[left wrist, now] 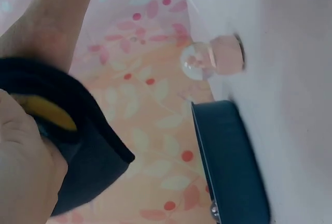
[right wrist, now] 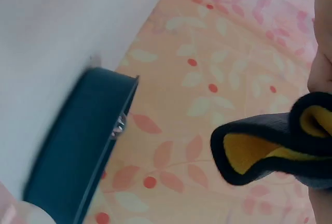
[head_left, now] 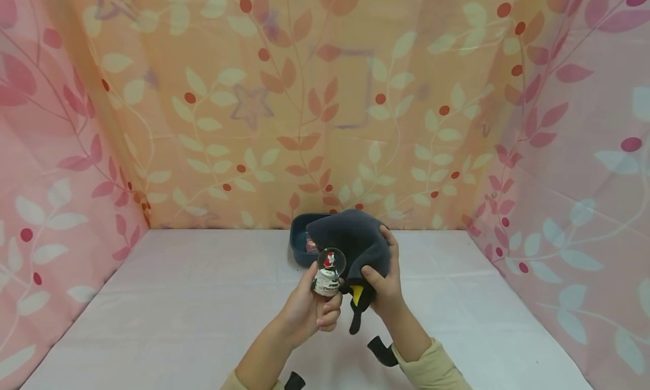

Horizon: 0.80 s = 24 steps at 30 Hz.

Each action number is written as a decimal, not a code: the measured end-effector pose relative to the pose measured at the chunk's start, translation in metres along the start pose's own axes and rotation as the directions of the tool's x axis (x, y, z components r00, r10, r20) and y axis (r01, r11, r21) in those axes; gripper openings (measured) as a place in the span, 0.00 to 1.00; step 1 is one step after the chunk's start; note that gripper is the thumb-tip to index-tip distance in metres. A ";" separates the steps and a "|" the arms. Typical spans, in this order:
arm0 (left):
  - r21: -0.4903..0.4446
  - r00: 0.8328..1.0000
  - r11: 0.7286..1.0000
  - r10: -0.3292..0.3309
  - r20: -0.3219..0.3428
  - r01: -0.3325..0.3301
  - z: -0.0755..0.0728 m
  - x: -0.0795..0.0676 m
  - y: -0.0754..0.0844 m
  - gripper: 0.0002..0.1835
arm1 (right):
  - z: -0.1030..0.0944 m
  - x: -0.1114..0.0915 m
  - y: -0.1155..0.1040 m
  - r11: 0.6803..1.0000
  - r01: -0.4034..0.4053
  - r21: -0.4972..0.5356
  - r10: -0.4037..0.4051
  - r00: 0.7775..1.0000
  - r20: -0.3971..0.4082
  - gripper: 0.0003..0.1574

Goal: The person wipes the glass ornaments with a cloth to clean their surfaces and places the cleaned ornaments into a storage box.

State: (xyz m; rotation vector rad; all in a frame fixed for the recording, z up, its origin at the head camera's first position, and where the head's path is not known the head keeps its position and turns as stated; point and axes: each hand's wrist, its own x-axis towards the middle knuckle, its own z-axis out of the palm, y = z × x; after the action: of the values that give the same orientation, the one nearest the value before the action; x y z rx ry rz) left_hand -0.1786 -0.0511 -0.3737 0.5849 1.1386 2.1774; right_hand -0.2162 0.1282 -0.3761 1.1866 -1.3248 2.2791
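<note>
My left hand (head_left: 317, 311) holds a small snow globe (head_left: 327, 283) upright by its white base, with a red figure inside the clear ball. My right hand (head_left: 386, 280) grips a dark grey cloth pouch (head_left: 350, 237) just to the right of it, thumb in front and fingers behind. Yellow lining shows at the pouch's mouth, and a black strip hangs below. In the left wrist view my left hand (left wrist: 26, 167) overlaps the pouch (left wrist: 93, 167), hiding the globe. The right wrist view catches the pouch's folded, black-edged opening (right wrist: 244, 156).
A dark blue bin (head_left: 299, 259) stands at the table's back edge, partly behind the pouch, with a pinkish thing inside. Beside it, a second snow globe (left wrist: 226, 55) with a pink base stands on the white table (head_left: 178, 299). Patterned cloth walls (head_left: 304, 96) enclose the back and sides.
</note>
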 end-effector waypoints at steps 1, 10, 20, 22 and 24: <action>0.008 1.000 1.000 -0.003 0.003 0.003 0.001 0.001 0.000 0.32 | 0.002 0.000 0.000 1.000 0.009 -0.030 -0.008 0.999 0.043 0.40; 0.126 0.998 0.991 -0.047 -0.039 0.051 0.007 0.003 -0.002 0.32 | 0.011 -0.004 0.002 0.969 -0.003 -0.248 0.025 0.996 0.087 0.41; 0.115 0.999 0.992 -0.050 -0.018 0.051 0.006 0.003 -0.002 0.32 | 0.015 -0.003 0.011 0.991 0.029 -0.133 -0.032 0.999 -0.020 0.30; 0.110 0.999 0.993 -0.049 0.007 0.048 0.005 0.004 -0.003 0.32 | 0.016 -0.002 0.011 0.994 0.020 -0.111 -0.025 0.999 -0.046 0.28; 0.105 0.998 0.993 -0.049 0.030 0.046 0.003 0.004 -0.003 0.33 | 0.017 -0.002 0.011 0.993 0.009 -0.120 -0.019 0.996 -0.083 0.26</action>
State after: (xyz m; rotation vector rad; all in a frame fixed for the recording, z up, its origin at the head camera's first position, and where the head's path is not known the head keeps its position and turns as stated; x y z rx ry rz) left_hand -0.1789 -0.0451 -0.3743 0.6300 1.2417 2.0707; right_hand -0.2129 0.1085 -0.3800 1.0462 -1.3952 2.1814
